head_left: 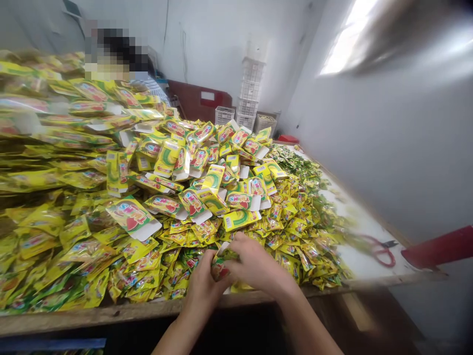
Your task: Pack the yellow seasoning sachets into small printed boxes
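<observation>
Your left hand [201, 283] and right hand [253, 261] grip a small printed pack [220, 270] between them, near the table's [356, 261] front edge; your fingers hide most of it, so it may be a carton. Yellow sachets [136, 283] surround them, fruit-print cartons [212, 180] lie heaped beyond, and red-handled scissors [385, 245] rest rightward.

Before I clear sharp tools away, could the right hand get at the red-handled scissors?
Probably yes: the scissors lie uncovered on the white table, though the right hand is occupied with a package.
</observation>
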### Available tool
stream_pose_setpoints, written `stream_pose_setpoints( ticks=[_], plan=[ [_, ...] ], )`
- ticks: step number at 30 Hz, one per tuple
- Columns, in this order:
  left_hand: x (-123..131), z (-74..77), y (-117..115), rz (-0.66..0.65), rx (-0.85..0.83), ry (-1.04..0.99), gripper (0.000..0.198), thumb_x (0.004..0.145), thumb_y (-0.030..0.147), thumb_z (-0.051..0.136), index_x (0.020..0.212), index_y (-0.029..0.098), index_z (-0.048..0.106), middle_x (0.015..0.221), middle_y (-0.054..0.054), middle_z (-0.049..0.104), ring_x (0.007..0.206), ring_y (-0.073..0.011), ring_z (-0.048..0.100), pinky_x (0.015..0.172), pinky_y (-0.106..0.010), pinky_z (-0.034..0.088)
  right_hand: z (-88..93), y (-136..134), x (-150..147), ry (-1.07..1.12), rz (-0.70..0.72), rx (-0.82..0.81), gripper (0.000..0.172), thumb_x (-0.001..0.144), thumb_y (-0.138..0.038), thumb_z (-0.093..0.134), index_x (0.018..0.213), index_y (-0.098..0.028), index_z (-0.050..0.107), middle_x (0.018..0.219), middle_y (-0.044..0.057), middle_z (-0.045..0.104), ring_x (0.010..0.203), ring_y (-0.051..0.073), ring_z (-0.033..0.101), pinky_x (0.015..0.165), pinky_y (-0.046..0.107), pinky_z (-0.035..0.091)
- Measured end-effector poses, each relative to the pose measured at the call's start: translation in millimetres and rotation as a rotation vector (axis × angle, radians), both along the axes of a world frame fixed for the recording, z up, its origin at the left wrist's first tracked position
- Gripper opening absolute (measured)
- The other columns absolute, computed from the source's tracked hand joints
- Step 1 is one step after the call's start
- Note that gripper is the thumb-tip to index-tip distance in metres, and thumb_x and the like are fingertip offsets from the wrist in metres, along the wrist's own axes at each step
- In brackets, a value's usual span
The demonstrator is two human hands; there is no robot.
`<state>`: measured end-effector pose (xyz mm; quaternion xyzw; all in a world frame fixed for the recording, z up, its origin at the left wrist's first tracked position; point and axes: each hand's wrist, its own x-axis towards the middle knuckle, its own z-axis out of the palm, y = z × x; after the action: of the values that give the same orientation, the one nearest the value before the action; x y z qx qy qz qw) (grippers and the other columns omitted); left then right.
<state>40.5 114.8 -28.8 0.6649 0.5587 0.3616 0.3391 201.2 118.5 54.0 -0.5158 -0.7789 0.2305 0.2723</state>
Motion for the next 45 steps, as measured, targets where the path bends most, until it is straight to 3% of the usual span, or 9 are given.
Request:
stream_pose_setpoints(
  ticks=[4, 7, 13, 19, 25, 28, 37, 41, 45],
  plan=[
    [-11, 4.5, -2, -0.143, -0.148, -0.445, 0.023, 0.077, 0.032, 0.071, 0.093, 0.022, 0.059, 0.085, 0.002, 0.066, 0.083, -0.0190, 0.063, 0.071, -0.026, 0.048, -5.4, 2, -5, 0.197, -0.106, -0.001, 0.018, 0.078, -0.016, 0.072, 0.092, -0.021, 0.062, 0.076, -0.005, 0.059, 0.068, 0.012, 0.054, 0.061, 0.022, 0.038],
    [-17, 2.0, -2, -0.186, -0.178, -0.636, 0.033, 0.074, 0.025, 0.075, 0.104, 0.023, 0.063, 0.103, -0.002, 0.069, 0.103, -0.0217, 0.062, 0.086, -0.028, 0.048, -17.3, 7, -10, 0.211, -0.113, 0.090, 0.018, 0.072, -0.018, 0.080, 0.081, -0.020, 0.065, 0.074, -0.005, 0.055, 0.066, 0.012, 0.051, 0.059, 0.023, 0.038],
    [-21, 4.4, -3, -0.270, -0.203, -0.589, 0.026, 0.076, 0.024, 0.073, 0.101, 0.020, 0.069, 0.101, -0.003, 0.071, 0.103, -0.0250, 0.060, 0.091, -0.032, 0.046, -11.8, 12, -15, -0.004, 0.157, 0.292, 0.004, 0.081, -0.023, 0.074, 0.079, -0.021, 0.072, 0.101, 0.005, 0.058, 0.099, 0.021, 0.051, 0.084, 0.031, 0.044],
    [-24, 6.1, -4, -0.306, -0.210, -0.599, 0.029, 0.079, 0.027, 0.072, 0.107, 0.019, 0.068, 0.103, -0.005, 0.071, 0.099, -0.0247, 0.060, 0.089, -0.033, 0.046, 8.4, 6, -9, -0.203, 0.293, 0.223, 0.010, 0.087, -0.013, 0.063, 0.095, -0.018, 0.064, 0.096, 0.005, 0.059, 0.092, 0.018, 0.053, 0.081, 0.028, 0.044],
    [-22, 5.0, -5, -0.344, -0.228, -0.564, 0.027, 0.081, 0.031, 0.070, 0.104, 0.018, 0.067, 0.097, -0.005, 0.069, 0.098, -0.0257, 0.061, 0.087, -0.034, 0.047, 5.2, 2, -10, -0.362, 0.210, 0.229, 0.009, 0.084, -0.015, 0.065, 0.092, -0.017, 0.060, 0.089, 0.003, 0.057, 0.079, 0.017, 0.051, 0.068, 0.026, 0.040],
    [-22, 6.8, -6, -0.326, -0.220, -0.558, 0.030, 0.082, 0.030, 0.069, 0.109, 0.019, 0.066, 0.104, -0.005, 0.070, 0.103, -0.0262, 0.060, 0.091, -0.035, 0.046, -1.7, 6, -11, -0.289, 0.194, 0.252, 0.002, 0.086, -0.016, 0.065, 0.087, -0.017, 0.065, 0.089, 0.003, 0.057, 0.083, 0.017, 0.051, 0.072, 0.027, 0.041],
    [-25, 4.3, -4, -0.334, -0.219, -0.527, 0.031, 0.079, 0.028, 0.070, 0.109, 0.019, 0.070, 0.102, -0.005, 0.073, 0.098, -0.0257, 0.064, 0.089, -0.034, 0.049, -4.1, 4, -5, -0.121, 0.360, 0.171, 0.017, 0.087, -0.026, 0.066, 0.072, -0.025, 0.074, 0.093, 0.005, 0.063, 0.097, 0.021, 0.053, 0.091, 0.036, 0.043],
    [-32, 5.6, -9, -0.232, -0.264, -0.499, 0.036, 0.085, 0.038, 0.063, 0.118, 0.023, 0.067, 0.119, -0.006, 0.070, 0.117, -0.0280, 0.058, 0.103, -0.039, 0.041, -17.9, -9, -4, 0.218, 0.140, 0.101, 0.015, 0.090, -0.021, 0.060, 0.086, -0.024, 0.074, 0.107, 0.006, 0.064, 0.104, 0.022, 0.057, 0.093, 0.038, 0.044],
    [-36, 15.1, -12, -0.159, -0.387, -0.597, 0.036, 0.089, 0.042, 0.056, 0.117, 0.022, 0.070, 0.126, -0.006, 0.067, 0.126, -0.0278, 0.052, 0.112, -0.042, 0.031, -40.7, -24, -8, 0.772, -0.211, -0.199, 0.013, 0.084, -0.027, 0.066, 0.096, -0.022, 0.068, 0.090, 0.004, 0.066, 0.074, 0.017, 0.060, 0.059, 0.026, 0.051]
  ],
)
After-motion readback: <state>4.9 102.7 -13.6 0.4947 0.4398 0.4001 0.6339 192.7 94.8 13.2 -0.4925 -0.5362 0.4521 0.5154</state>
